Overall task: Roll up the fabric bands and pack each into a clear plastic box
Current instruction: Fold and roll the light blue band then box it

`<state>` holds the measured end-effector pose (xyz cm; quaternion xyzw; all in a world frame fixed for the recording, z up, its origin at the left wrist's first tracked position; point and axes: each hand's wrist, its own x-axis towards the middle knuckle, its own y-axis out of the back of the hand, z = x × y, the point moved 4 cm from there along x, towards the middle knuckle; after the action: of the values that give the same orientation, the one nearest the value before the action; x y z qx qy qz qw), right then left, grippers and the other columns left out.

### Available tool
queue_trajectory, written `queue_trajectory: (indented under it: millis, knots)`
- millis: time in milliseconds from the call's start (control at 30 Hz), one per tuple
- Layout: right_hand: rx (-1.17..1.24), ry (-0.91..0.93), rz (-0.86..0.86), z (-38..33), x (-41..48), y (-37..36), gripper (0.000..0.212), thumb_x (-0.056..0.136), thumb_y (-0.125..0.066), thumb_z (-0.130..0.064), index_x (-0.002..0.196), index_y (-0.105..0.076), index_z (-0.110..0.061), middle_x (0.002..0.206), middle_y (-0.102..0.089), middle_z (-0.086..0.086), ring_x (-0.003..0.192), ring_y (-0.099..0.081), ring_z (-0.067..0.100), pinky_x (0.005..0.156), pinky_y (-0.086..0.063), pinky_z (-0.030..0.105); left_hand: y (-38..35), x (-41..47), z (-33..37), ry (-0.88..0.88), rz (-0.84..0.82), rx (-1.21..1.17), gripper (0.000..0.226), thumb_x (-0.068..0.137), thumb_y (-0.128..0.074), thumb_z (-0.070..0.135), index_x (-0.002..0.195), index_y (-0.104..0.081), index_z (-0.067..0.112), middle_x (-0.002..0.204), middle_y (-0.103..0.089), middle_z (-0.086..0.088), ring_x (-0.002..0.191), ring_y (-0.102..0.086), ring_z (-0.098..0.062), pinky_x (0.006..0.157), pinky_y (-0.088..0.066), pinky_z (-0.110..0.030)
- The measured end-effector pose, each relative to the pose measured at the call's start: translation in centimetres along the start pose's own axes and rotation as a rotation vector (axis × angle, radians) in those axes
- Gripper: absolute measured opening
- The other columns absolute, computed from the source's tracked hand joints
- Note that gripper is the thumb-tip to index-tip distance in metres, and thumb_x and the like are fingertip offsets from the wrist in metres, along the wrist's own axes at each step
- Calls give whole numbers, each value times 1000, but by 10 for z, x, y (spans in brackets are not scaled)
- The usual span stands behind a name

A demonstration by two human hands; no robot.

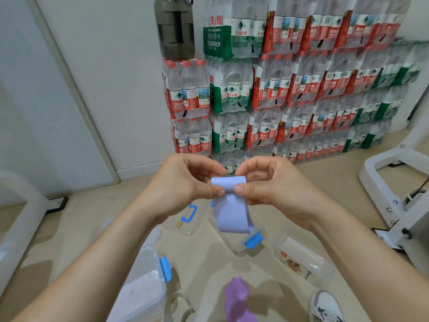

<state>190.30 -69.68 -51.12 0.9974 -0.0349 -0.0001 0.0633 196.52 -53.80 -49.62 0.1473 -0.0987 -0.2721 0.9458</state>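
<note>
Lavender fabric band is pinched at its first curl by your left hand and right hand; uneven thumb pressure could skew or loosen the roll.

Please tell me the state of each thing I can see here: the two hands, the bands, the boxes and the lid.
left hand: shut on blue band, pinching its top.
right hand: shut on blue band, pinching its top.
blue band: held in the air, top curled over, rest hanging loose.
purple band: lying unrolled on the floor.
near box: on the floor, blue latch raised.
middle box: open, appears empty.
loose lid: off, flat on the floor.
</note>
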Motion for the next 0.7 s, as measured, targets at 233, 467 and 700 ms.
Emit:
queue_trajectory:
  millis: [233, 467, 700]
  knots:
    - [-71, -27, -72, 2, 0, 0, 12, 79, -74, -7, 83, -65, -13, 68, -67, 5, 63, -59, 13, 60, -49, 24, -7, 1, 4, -82, -46, 121, 42, 65, -76, -13, 93, -70, 18, 77, -66, -4, 66, -59, -11, 68, -56, -28]
    - [292, -7, -18, 3, 4, 6, 28, 86, -59, 4, 110, -66, -10, 87, -72, 3, 75, -65, 10, 65, -50, 19, -17, 3, -17, 84, 12, -352, 19, 71, -68, 29, 78, -55, 17, 70, -59, 2, 60, -55, -8, 56, -45, -15]
    - [313, -50, -29, 7, 4, 9, 27, 91, -52, 2, 107, -70, -10, 95, -70, 4, 85, -57, 14, 73, -41, 24, -21, 3, -26, 165, -34, -413, 18, 71, -72, 12, 72, -54, 17, 63, -57, -1, 57, -56, -14, 57, -47, -24]
